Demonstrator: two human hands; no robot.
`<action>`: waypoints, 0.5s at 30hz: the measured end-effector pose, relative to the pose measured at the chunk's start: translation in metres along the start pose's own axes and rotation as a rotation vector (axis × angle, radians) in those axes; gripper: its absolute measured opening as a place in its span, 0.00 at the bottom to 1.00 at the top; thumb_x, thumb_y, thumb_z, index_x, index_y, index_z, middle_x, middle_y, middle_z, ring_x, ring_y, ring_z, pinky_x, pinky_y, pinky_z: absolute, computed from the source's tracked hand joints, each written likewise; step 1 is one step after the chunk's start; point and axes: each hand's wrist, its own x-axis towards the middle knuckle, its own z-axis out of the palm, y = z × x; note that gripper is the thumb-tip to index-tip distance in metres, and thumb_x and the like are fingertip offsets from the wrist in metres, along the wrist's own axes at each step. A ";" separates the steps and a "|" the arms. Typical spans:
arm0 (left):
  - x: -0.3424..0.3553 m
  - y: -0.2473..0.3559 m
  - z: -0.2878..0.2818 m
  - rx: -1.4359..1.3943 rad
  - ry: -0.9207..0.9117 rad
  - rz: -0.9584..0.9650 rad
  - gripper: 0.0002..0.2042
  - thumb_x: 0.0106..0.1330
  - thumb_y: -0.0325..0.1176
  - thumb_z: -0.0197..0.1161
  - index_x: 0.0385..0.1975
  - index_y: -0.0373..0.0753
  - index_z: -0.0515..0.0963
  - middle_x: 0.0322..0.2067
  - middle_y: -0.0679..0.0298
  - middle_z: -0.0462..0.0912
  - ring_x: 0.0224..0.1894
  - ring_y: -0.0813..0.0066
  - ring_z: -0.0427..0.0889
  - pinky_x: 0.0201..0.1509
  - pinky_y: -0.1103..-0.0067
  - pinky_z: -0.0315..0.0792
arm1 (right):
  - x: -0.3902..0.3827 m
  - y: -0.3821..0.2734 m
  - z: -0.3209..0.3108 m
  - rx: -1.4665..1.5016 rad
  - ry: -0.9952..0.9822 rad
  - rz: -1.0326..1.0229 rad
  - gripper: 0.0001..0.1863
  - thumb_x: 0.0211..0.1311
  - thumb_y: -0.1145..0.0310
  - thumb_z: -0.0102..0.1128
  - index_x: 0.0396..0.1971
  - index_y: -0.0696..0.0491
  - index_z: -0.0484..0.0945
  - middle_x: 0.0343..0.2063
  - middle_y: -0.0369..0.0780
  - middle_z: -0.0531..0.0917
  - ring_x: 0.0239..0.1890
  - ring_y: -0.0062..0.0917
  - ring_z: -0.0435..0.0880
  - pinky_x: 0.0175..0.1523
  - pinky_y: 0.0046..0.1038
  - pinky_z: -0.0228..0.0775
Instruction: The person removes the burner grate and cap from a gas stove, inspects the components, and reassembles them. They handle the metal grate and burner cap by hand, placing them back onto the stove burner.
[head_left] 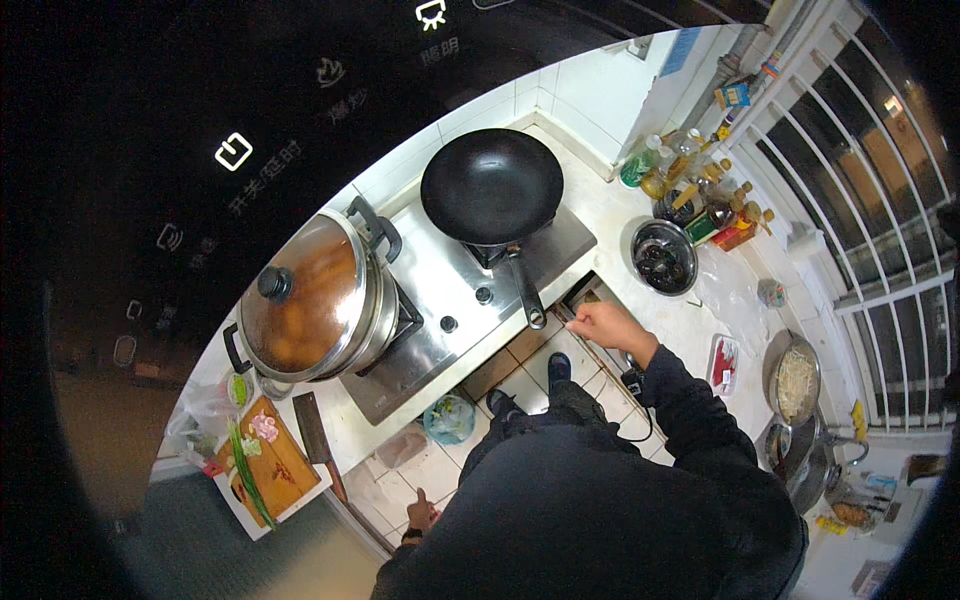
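My right hand [607, 327] is at the counter's front edge, beside a partly open drawer [592, 290] and just right of the wok's handle. Its fingers are curled closed. Whether they grip the drawer's edge or some small thing cannot be seen. Low by my side hangs my left hand [422, 513], its fingers loosely apart and nothing visible in them. A black wok [492, 185] sits on the right burner of the steel gas stove [432, 285], handle toward me. On the left burner stands a large steamer pot [310, 295] under a glass lid.
At left, a cutting board [280, 465] holds scallions and chopped food beside a cleaver [312, 430]. Rightward are a bowl of dark soaked pieces [663, 258], several bottles [690, 170], a red-and-white packet [723, 365] and a bowl of pale shreds [797, 385]. A bagged bin [449, 420] stands on the floor.
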 end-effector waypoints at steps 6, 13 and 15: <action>-0.027 0.042 0.005 0.180 -0.045 0.179 0.36 0.76 0.67 0.57 0.14 0.40 0.72 0.13 0.65 0.68 0.13 0.72 0.70 0.18 0.75 0.67 | -0.028 0.005 0.022 -0.023 -0.092 0.049 0.23 0.72 0.49 0.67 0.27 0.55 0.85 0.20 0.40 0.87 0.23 0.31 0.86 0.33 0.37 0.76; -0.065 0.159 0.051 0.351 0.005 0.376 0.32 0.76 0.64 0.59 0.20 0.39 0.75 0.18 0.64 0.75 0.22 0.71 0.82 0.23 0.74 0.70 | -0.105 0.055 0.056 0.063 -0.149 0.129 0.27 0.75 0.45 0.59 0.29 0.54 0.86 0.23 0.46 0.85 0.28 0.45 0.84 0.39 0.47 0.75; -0.078 0.179 0.061 0.507 0.042 0.387 0.33 0.76 0.65 0.59 0.22 0.36 0.77 0.18 0.62 0.78 0.23 0.70 0.83 0.24 0.74 0.71 | -0.143 0.085 0.082 0.175 -0.038 0.146 0.25 0.75 0.47 0.61 0.30 0.57 0.85 0.25 0.49 0.84 0.27 0.45 0.83 0.38 0.47 0.74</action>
